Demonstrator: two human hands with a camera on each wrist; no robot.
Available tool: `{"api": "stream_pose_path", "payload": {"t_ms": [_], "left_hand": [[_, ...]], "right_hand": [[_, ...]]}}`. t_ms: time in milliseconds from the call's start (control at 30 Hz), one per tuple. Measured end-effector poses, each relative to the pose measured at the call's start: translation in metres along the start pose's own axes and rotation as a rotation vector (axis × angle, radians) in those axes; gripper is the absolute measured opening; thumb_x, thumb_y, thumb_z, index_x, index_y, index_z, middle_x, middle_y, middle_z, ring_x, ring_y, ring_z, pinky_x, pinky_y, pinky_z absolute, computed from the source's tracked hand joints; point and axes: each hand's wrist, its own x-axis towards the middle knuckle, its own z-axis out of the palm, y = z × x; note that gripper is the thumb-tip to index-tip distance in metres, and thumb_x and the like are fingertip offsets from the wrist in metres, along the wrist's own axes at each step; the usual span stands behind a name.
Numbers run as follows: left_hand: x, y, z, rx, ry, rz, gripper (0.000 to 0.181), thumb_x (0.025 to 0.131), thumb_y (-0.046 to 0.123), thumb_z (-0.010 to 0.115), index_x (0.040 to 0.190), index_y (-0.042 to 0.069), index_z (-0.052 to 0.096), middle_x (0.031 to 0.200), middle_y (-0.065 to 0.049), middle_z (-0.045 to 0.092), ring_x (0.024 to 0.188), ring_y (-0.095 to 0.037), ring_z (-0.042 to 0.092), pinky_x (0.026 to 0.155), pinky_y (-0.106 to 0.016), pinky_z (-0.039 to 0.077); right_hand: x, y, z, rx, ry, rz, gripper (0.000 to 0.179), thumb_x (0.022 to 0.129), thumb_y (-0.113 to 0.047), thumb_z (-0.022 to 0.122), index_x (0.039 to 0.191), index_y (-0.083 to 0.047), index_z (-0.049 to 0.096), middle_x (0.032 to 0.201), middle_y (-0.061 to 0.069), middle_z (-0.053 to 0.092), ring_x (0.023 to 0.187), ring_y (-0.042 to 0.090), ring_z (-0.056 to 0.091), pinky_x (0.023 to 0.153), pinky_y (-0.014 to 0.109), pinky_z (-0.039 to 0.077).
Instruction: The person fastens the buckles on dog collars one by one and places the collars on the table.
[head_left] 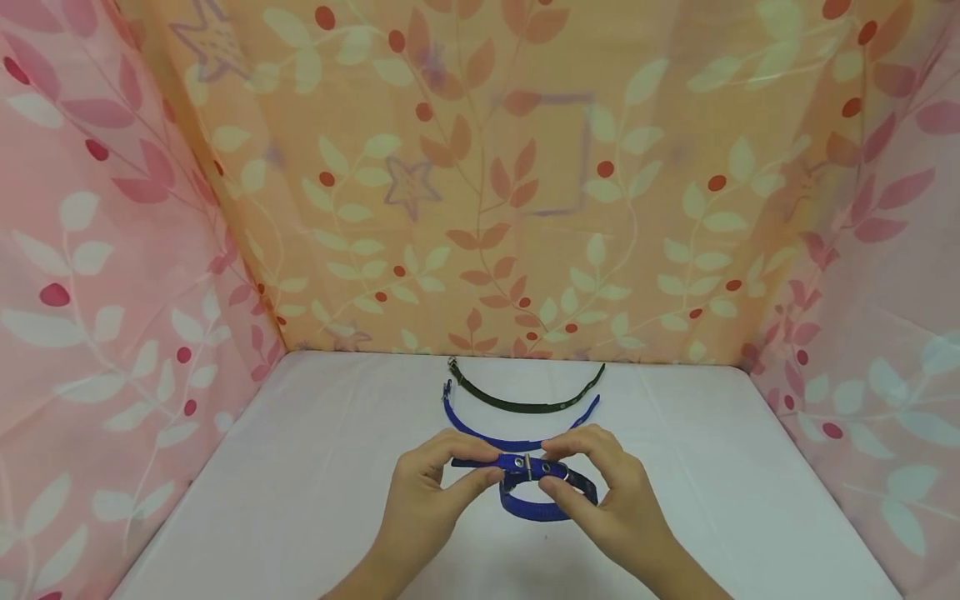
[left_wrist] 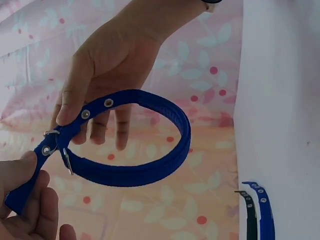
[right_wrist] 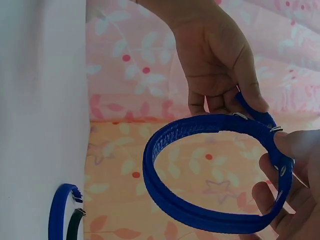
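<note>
Both hands hold a blue collar above the white table, its strap threaded through a metal buckle so that it forms a loop. My left hand pinches the strap's free end between thumb and forefinger. On the other side of the buckle, my right hand pinches the band with thumb and fingertips. Metal-ringed holes show along the strap in the left wrist view. In the right wrist view the collar hangs as a wide oval, with the padded inner side partly visible.
Behind the hands, a second blue collar lies unfastened in a curve on the table. Farther back is a dark green collar, also laid out in a curve. Patterned cloth walls enclose the table at the back and both sides.
</note>
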Motion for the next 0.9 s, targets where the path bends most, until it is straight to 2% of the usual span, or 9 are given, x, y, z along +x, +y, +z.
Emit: {"api": "stream_pose_path", "payload": {"t_ms": [133,333,400,533,600,633,700,800,900], "left_hand": [[0.001,0.001,-0.003,-0.059,0.021,-0.024,0.018,0.087,0.010,0.081,0.104,0.015,0.077,0.103,-0.001,0.074,0.100,-0.019,0.069,0.094,-0.024,0.056],[0.000,0.002,0.000,-0.114,-0.010,0.002,0.023,0.088,0.004,0.079,0.110,0.011,0.072,0.107,-0.006,0.072,0.104,-0.021,0.068,0.095,-0.027,0.056],[-0.001,0.002,0.001,-0.128,-0.015,-0.035,0.030,0.090,0.006,0.078,0.117,0.012,0.069,0.109,-0.005,0.072,0.106,-0.022,0.068,0.098,-0.026,0.055],[-0.004,0.003,0.008,-0.127,-0.038,-0.175,0.042,0.092,0.014,0.078,0.129,0.020,0.061,0.114,0.001,0.071,0.108,-0.022,0.066,0.106,-0.025,0.049],[-0.006,0.002,0.012,-0.090,-0.065,-0.210,0.042,0.091,0.018,0.079,0.128,0.022,0.061,0.113,0.004,0.070,0.105,-0.021,0.065,0.103,-0.025,0.050],[-0.006,0.002,0.014,-0.065,-0.080,-0.205,0.040,0.091,0.020,0.080,0.127,0.023,0.062,0.112,0.006,0.070,0.104,-0.020,0.065,0.102,-0.026,0.051],[-0.008,0.000,0.016,0.000,-0.097,-0.158,0.035,0.090,0.023,0.081,0.121,0.024,0.066,0.110,0.010,0.071,0.099,-0.016,0.066,0.095,-0.028,0.055],[-0.009,-0.003,0.018,0.047,-0.086,-0.010,0.025,0.091,0.020,0.079,0.115,0.021,0.071,0.107,0.007,0.074,0.096,-0.013,0.069,0.087,-0.030,0.059],[-0.010,-0.006,0.018,0.018,-0.063,0.123,0.021,0.093,0.009,0.076,0.113,0.013,0.075,0.108,-0.001,0.075,0.097,-0.014,0.069,0.082,-0.029,0.060]], "right_hand": [[0.001,-0.003,-0.002,0.039,-0.016,0.100,0.042,0.083,0.000,0.083,0.117,-0.020,0.067,0.104,-0.007,0.070,0.101,0.010,0.064,0.090,0.018,0.050],[0.000,-0.006,-0.002,0.039,-0.048,0.103,0.040,0.085,-0.001,0.081,0.117,-0.019,0.067,0.107,-0.007,0.070,0.103,0.011,0.063,0.092,0.020,0.050],[-0.001,-0.007,-0.002,0.042,-0.058,0.118,0.043,0.085,0.000,0.081,0.121,-0.018,0.065,0.107,-0.008,0.070,0.103,0.011,0.064,0.095,0.020,0.050],[-0.003,-0.008,-0.004,0.123,-0.025,0.189,0.051,0.086,0.007,0.077,0.128,-0.013,0.058,0.106,-0.004,0.069,0.101,0.013,0.066,0.101,0.019,0.048],[-0.004,-0.009,-0.005,0.167,0.010,0.221,0.052,0.086,0.010,0.075,0.129,-0.010,0.057,0.106,-0.001,0.068,0.102,0.014,0.065,0.103,0.018,0.047],[-0.004,-0.010,-0.005,0.183,0.024,0.222,0.052,0.086,0.012,0.074,0.130,-0.008,0.057,0.106,0.002,0.068,0.102,0.015,0.065,0.103,0.018,0.046],[-0.005,-0.010,-0.006,0.204,0.039,0.231,0.052,0.085,0.014,0.073,0.130,-0.006,0.057,0.106,0.004,0.068,0.103,0.016,0.065,0.104,0.018,0.045],[-0.004,-0.011,-0.005,0.206,0.036,0.244,0.050,0.086,0.011,0.074,0.130,-0.008,0.058,0.107,0.002,0.069,0.104,0.015,0.065,0.105,0.018,0.045],[-0.003,-0.010,-0.004,0.190,0.021,0.211,0.049,0.086,0.010,0.075,0.128,-0.010,0.060,0.107,0.000,0.070,0.103,0.015,0.065,0.104,0.019,0.046]]}}
